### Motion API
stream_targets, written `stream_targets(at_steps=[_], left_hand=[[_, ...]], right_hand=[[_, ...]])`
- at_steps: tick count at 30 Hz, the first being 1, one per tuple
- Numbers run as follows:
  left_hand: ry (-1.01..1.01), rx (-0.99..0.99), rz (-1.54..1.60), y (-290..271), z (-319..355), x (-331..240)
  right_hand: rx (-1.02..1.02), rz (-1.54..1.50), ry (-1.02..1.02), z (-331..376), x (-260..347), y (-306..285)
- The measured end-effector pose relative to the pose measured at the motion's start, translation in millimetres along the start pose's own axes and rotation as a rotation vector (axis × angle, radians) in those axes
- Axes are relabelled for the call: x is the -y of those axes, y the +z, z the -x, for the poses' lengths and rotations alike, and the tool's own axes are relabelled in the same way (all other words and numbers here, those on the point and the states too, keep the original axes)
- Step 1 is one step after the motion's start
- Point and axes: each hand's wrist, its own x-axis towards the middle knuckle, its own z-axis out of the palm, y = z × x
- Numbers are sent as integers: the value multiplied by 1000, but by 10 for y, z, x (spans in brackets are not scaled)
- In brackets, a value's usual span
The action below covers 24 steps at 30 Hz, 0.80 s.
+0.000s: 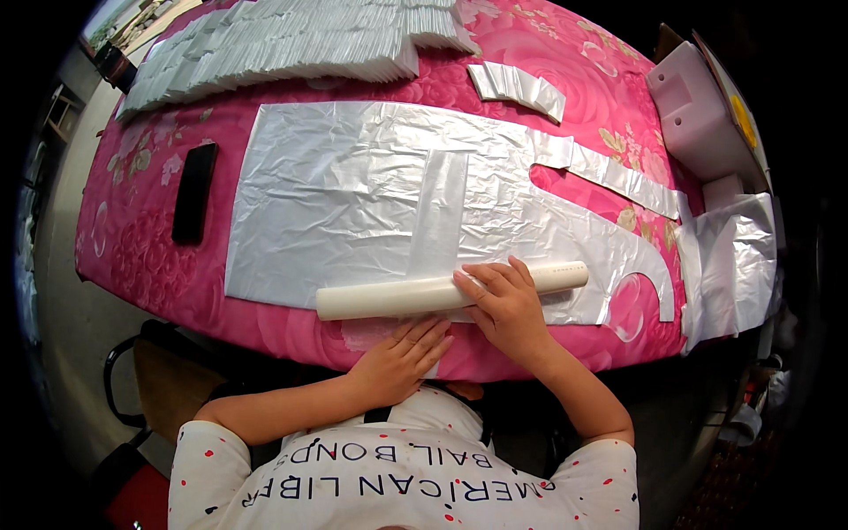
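Both hands lie flat and grasp nothing: the right hand (505, 305) presses the white tube (446, 292) onto the silver plastic bag (371, 199), the left hand (402, 358) at 7 o'clock steadies its near edge on the desk (132, 256), apparently mid-roll.

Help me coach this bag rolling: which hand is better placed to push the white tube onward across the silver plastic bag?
Probably the right hand: it already lies on the white cylindrical tube atop the flat silver plastic bag. The left hand rests nearer, on the pink floral table cover.

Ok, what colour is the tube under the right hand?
The tube under the right hand is cream-white, plain, no pattern. It shows in the head view.
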Motion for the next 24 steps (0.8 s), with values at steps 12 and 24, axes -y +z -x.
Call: stream_targets(at_steps=[12, 24], left_hand=[[151, -38, 222, -60, 41, 192], [445, -107, 304, -150, 120, 569]], right_hand=[[-211, 74, 17, -1236, -889, 151], [269, -297, -226, -145, 4, 140]])
